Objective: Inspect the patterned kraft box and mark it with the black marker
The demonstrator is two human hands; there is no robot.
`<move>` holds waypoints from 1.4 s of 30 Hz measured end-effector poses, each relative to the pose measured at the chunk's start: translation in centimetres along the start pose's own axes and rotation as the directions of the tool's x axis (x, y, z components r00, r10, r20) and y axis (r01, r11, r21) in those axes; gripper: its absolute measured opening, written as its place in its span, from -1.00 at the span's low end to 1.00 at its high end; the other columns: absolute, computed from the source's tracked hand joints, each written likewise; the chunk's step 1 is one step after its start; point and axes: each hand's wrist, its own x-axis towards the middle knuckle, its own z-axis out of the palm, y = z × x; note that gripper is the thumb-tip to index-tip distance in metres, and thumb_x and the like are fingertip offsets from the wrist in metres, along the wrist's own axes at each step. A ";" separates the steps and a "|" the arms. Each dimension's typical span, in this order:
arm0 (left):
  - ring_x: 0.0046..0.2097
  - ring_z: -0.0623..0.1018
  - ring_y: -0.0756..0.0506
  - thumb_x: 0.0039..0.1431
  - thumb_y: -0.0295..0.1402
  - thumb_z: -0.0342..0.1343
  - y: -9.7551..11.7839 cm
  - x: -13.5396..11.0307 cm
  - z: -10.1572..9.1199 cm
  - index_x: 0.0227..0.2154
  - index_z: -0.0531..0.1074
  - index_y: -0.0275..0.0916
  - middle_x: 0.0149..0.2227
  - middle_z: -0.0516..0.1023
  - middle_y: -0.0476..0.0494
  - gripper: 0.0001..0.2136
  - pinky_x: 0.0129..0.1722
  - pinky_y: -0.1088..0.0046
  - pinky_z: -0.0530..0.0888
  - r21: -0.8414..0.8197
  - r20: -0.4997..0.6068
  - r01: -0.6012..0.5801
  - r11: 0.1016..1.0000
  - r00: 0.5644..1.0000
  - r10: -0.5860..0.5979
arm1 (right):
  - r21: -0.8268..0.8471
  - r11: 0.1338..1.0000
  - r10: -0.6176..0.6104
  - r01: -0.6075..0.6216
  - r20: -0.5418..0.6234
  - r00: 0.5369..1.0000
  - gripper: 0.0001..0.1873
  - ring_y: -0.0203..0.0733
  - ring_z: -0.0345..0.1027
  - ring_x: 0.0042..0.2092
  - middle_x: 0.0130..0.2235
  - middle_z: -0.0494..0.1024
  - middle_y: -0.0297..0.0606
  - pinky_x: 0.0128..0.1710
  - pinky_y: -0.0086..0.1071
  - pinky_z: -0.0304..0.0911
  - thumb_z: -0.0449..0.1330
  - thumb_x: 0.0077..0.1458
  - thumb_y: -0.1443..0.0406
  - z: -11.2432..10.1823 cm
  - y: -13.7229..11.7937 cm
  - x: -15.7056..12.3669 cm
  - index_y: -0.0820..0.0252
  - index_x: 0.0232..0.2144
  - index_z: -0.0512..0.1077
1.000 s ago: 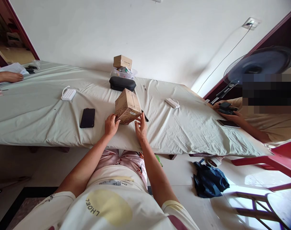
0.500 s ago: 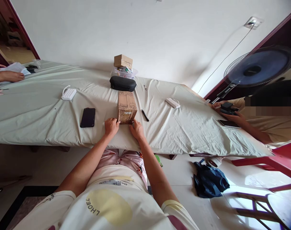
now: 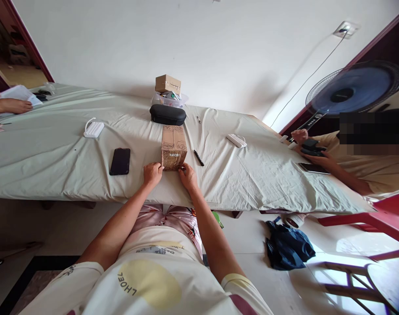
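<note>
A small brown cardboard box (image 3: pixel 173 143) with dark printed line drawings rests on the cloth-covered table (image 3: pixel 146 146) in front of me. My left hand (image 3: pixel 153 174) is at its near left lower corner, thumb and fingers closed on the edge. At the opposite near corner my right hand (image 3: pixel 188 176) pinches the box in the same way. Part of the fingers of both hands is hidden from view. Just right of the box lies a black pen (image 3: pixel 198 158). A dark smartphone (image 3: pixel 119 161) lies to the left of my left hand.
Behind the box are a black zip case (image 3: pixel 168 114) and a clear plastic tub (image 3: pixel 182 100) topped by a smaller carton (image 3: pixel 168 83). White power strips (image 3: pixel 94 129) flank them. At the right, a person's hands (image 3: pixel 312 153) hold a black device; another person's hands (image 3: pixel 17 106) hold paper at the left.
My hands and the box are nearly still; my right fingers shift slightly against the corner. One hand of the person at the right has lifted away from the black device.
</note>
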 end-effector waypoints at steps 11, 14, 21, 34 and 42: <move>-0.14 0.56 -0.20 0.36 -0.28 0.12 -0.2 0.1 0.2 -0.44 0.46 -0.16 -0.24 0.66 -0.20 -0.77 -0.15 0.31 0.30 0.004 0.001 -0.037 0.999 0.999 0.037 | 0.029 0.995 0.098 -0.097 -0.069 0.993 -0.90 -0.08 0.48 -0.20 -0.22 0.62 -0.17 -0.10 -0.21 0.41 0.13 0.15 0.30 -0.2 -0.2 0.1 0.11 -0.28 0.45; -0.13 0.56 -0.20 0.36 -0.28 0.13 -0.3 0.1 0.3 -0.43 0.48 -0.16 -0.24 0.66 -0.20 -0.78 -0.13 0.30 0.31 0.002 0.005 -0.047 0.999 0.999 0.047 | 0.037 0.994 0.106 -0.103 -0.076 0.991 -0.89 -0.09 0.47 -0.21 -0.22 0.62 -0.18 -0.11 -0.21 0.41 0.12 0.14 0.31 -0.3 -0.2 0.1 0.11 -0.29 0.45; -0.14 0.57 -0.21 0.35 -0.28 0.13 -0.3 0.2 0.2 -0.45 0.48 -0.16 -0.25 0.67 -0.21 -0.77 -0.13 0.29 0.31 -0.019 0.010 -0.052 0.998 0.999 0.053 | 0.070 0.992 0.113 -0.106 -0.097 0.989 -0.88 -0.13 0.46 -0.26 -0.19 0.62 -0.19 -0.14 -0.24 0.42 0.13 0.16 0.29 -0.3 -0.2 0.1 0.11 -0.27 0.47; -0.12 0.59 -0.20 0.36 -0.28 0.12 -0.2 0.1 0.2 -0.43 0.52 -0.17 -0.24 0.68 -0.21 -0.76 -0.11 0.30 0.33 -0.022 0.018 -0.060 0.998 0.998 0.061 | 0.099 0.988 0.132 -0.120 -0.119 0.984 -0.87 -0.13 0.51 -0.24 -0.17 0.61 -0.17 -0.07 -0.21 0.45 0.15 0.15 0.29 -0.4 -0.4 0.2 0.13 -0.26 0.48; -0.10 0.59 -0.21 0.38 -0.30 0.06 -0.5 0.3 0.4 -0.39 0.56 -0.18 -0.22 0.68 -0.22 -0.75 -0.10 0.30 0.35 -0.029 0.018 -0.053 0.998 0.998 0.054 | 0.116 0.991 -0.042 0.068 -0.217 0.975 -0.88 -0.18 0.47 -0.27 -0.22 0.57 -0.22 -0.12 -0.26 0.44 0.16 0.18 0.25 -0.5 -0.3 -0.1 0.14 -0.27 0.48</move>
